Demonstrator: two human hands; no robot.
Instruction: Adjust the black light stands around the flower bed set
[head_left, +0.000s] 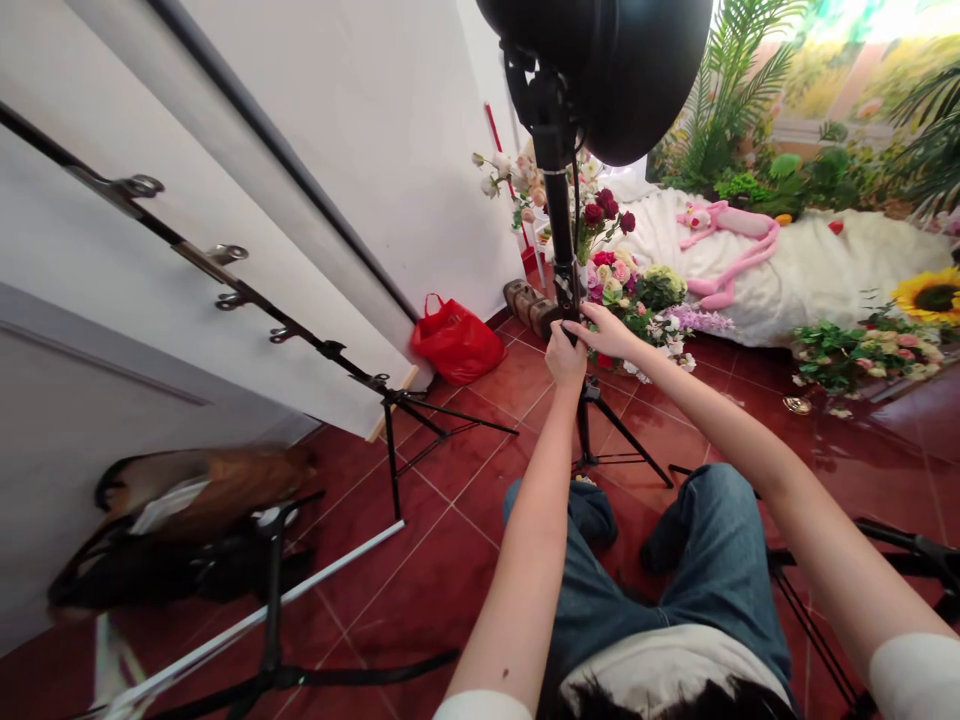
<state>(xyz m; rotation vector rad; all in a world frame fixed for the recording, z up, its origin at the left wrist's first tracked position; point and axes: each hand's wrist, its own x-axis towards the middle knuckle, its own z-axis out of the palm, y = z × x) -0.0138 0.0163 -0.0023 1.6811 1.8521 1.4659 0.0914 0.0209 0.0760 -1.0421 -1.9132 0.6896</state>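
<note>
A black light stand (559, 215) rises in front of me, with a large black lamp head (622, 70) at its top and spread legs on the red tiles. My left hand (566, 355) is wrapped round the stand's pole at a joint, below the lamp. Just above and to the right, my right hand (606, 330) touches the same joint, its fingers closed on the pole's right side. The fingertips of both hands meet there, and what lies under them is partly hidden. A cable runs down along the pole.
A red bag (457, 340) sits by the wall. Flowers (619, 280) stand behind the pole, beside a white cloth (832, 270) with a pink plush toy (739, 225). At left are a clamp-hung black bar (195, 258), stand legs and bags (217, 490). Another stand (900, 545) is at right.
</note>
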